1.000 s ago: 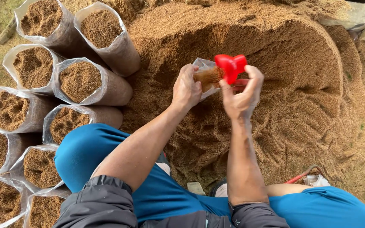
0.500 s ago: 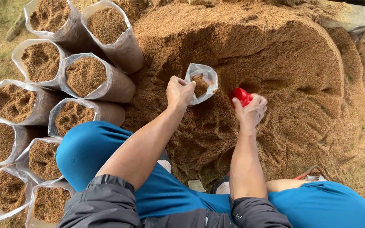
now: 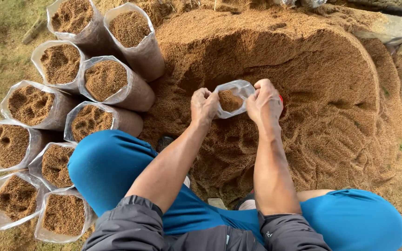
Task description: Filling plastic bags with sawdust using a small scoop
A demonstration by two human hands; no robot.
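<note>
A small clear plastic bag [image 3: 231, 98], partly filled with brown sawdust-like material, hangs open between my hands over a large brown pile [image 3: 303, 93]. My left hand [image 3: 204, 106] grips the bag's left rim. My right hand [image 3: 264, 104] grips the right rim. A sliver of a red scoop [image 3: 281, 99] shows just behind my right hand on the pile; most of it is hidden.
Several filled clear bags [image 3: 103, 81] stand upright in rows at the left on grassy ground. My knees in blue trousers [image 3: 103, 167] frame the bottom. A pale concrete edge [image 3: 396, 30] runs at the top right.
My right hand has put down the red scoop on the pile and taken hold of the bag's right rim. The bag is now held open with both hands.
</note>
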